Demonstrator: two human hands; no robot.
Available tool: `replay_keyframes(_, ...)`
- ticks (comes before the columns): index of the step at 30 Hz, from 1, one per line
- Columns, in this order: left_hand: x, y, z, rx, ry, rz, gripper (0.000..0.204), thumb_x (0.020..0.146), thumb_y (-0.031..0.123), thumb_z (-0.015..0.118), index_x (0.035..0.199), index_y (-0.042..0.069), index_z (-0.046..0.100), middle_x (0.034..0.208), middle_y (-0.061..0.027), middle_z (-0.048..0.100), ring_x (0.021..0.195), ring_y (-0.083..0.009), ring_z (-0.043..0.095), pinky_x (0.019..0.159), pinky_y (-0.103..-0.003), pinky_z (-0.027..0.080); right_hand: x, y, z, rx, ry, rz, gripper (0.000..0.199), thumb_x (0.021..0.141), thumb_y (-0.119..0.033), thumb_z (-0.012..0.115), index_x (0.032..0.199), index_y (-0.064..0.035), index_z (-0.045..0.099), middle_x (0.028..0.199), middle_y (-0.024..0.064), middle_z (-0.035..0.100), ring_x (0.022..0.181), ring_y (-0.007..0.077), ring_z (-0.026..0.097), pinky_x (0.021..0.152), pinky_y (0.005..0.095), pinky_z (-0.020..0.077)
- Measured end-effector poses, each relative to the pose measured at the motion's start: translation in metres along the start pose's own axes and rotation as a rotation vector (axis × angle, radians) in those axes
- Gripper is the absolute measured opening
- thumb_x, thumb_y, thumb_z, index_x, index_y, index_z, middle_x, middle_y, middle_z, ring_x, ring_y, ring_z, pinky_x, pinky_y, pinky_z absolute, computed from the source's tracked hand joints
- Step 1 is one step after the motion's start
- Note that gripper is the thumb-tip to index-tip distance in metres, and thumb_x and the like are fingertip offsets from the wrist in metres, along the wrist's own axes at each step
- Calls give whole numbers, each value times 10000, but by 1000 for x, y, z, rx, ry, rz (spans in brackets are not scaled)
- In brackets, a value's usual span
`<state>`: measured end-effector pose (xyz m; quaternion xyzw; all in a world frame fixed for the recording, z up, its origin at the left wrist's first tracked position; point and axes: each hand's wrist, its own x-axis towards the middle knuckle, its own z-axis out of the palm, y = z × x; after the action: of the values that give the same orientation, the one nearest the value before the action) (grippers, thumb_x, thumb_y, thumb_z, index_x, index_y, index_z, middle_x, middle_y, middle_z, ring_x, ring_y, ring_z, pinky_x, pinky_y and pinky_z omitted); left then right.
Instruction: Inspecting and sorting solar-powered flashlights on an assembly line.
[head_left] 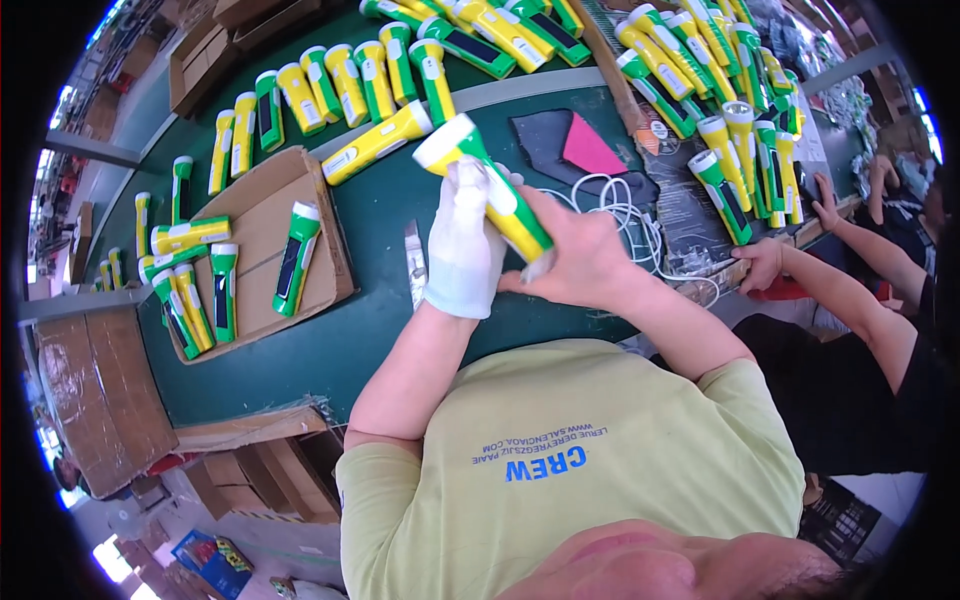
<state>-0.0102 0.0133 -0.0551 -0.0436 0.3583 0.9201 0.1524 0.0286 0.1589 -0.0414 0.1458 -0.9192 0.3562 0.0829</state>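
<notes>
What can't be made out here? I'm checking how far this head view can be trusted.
- Head view: the flashlight rear end is hidden under the right hand.
- Its near side is covered by the gloved left hand.
- The small tool beside the glove is too small to identify.

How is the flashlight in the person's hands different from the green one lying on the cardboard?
The held flashlight is up off the table, gripped by the gloved left hand and bare right hand; the cardboard flashlight lies flat, untouched. The held one shows more yellow; the other looks mostly green. Both have white heads.
</notes>
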Motion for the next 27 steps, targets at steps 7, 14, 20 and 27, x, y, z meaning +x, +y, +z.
replay_keyframes(7,9,1,-44,341,-81,-21,714,979,556,366,1458,32,282,1444,-141,385,1354,-275,354,1118,-440,242,32,66,-76,408,346,168,330,847,-316,714,932,-5,647,765,39,653,665,118,620,591,283,497)
replay_keyframes(14,27,-4,-21,-218,-375,-5,645,896,542,576,1302,74,396,1002,-88,612,941,-226,610,902,-392,479,10,46,1,880,-564,518,506,980,-459,452,932,-7,675,719,86,663,512,91,530,443,237,350)
replay_keyframes(20,-4,11,11,791,-359,209,352,754,1,582,1104,18,557,1028,-53,583,963,-138,553,877,-320,459,-3,31,14,208,-127,-41,580,691,-332,801,1170,-75,599,994,165,675,933,341,662,813,385,533)
replay_keyframes(27,29,47,-22,1499,-329,721,560,815,289,687,1286,47,504,1271,-178,524,1217,-358,485,1052,-412,364,30,81,-100,729,345,297,233,796,-168,717,962,-35,623,720,22,612,595,63,535,515,226,386)
